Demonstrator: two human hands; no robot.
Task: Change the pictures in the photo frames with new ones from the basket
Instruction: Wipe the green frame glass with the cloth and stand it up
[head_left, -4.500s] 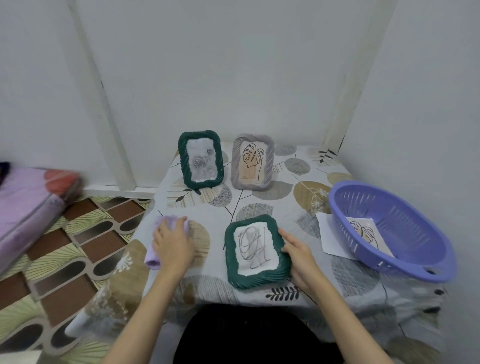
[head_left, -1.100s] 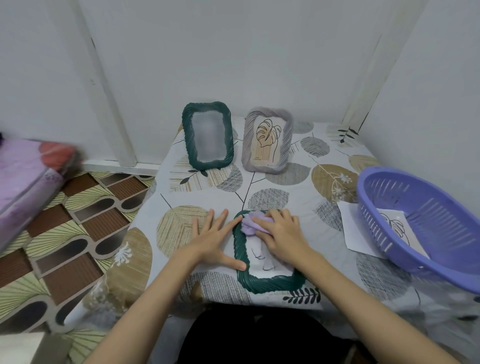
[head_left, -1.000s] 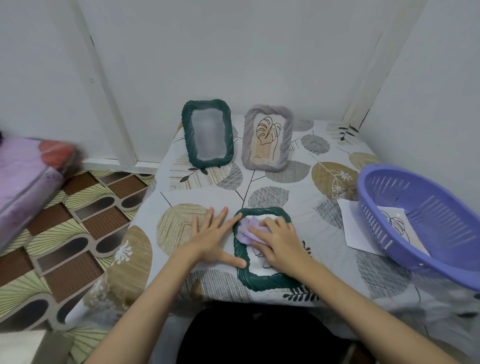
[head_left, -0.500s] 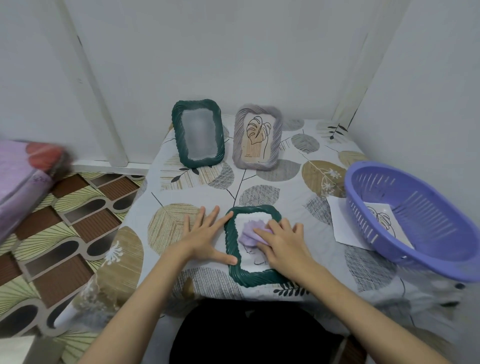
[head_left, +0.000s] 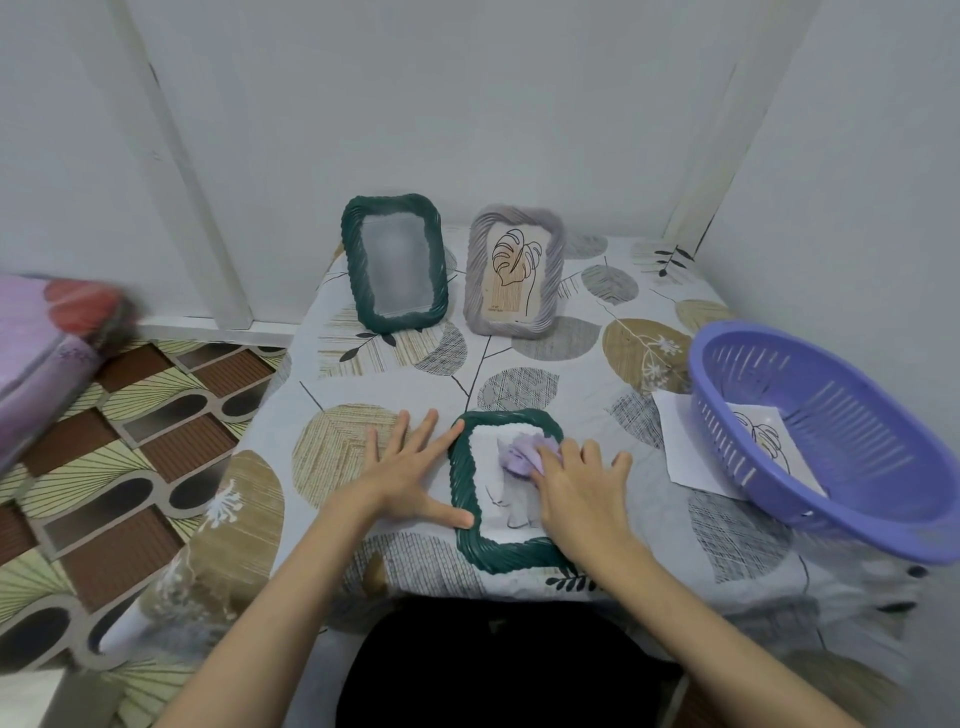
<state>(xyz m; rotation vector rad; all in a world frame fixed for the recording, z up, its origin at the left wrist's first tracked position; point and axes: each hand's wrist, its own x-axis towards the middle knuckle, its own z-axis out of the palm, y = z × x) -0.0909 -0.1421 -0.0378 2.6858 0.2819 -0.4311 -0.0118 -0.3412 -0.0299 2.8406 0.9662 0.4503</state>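
right hand (head_left: 574, 488) presses cloth (head_left: 519, 457) (lilac), green frame (head_left: 465, 499)

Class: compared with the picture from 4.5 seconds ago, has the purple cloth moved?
Yes. The purple cloth lay on the tablecloth left of the flat green frame under the left hand; now the right hand presses it on that frame's glass.
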